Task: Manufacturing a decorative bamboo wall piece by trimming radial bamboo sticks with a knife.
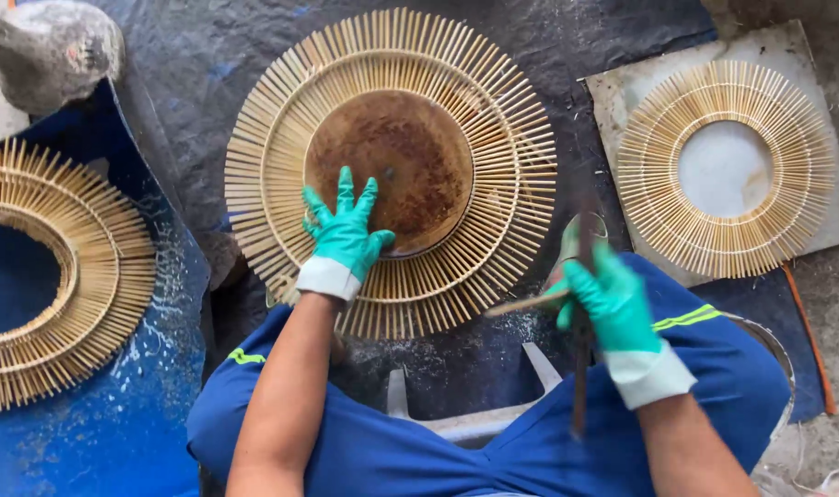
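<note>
Nearest the lens: blue trousers with knees spread, a pale metal bracket between them. Left hand in a green glove, fingers spread wide, pressed flat on the rusty round disc at the centre of a large sunburst ring of bamboo sticks, lying on the dark sheet over the floor, near its middle. Right hand, gloved too, closed around a dark, motion-blurred tool and a single bamboo stick, just off the ring's right edge.

Risks, as a judgement: a blurred, fast-moving tool so close to thin sticks, likely to snap or shift one; disc sliding under palm pressure, throwing the spokes out of line.

Further out: a smaller stick ring on a grey slab towards the right edge, another ring on a blue sheet at left. No containers identifiable, contents none to report.
</note>
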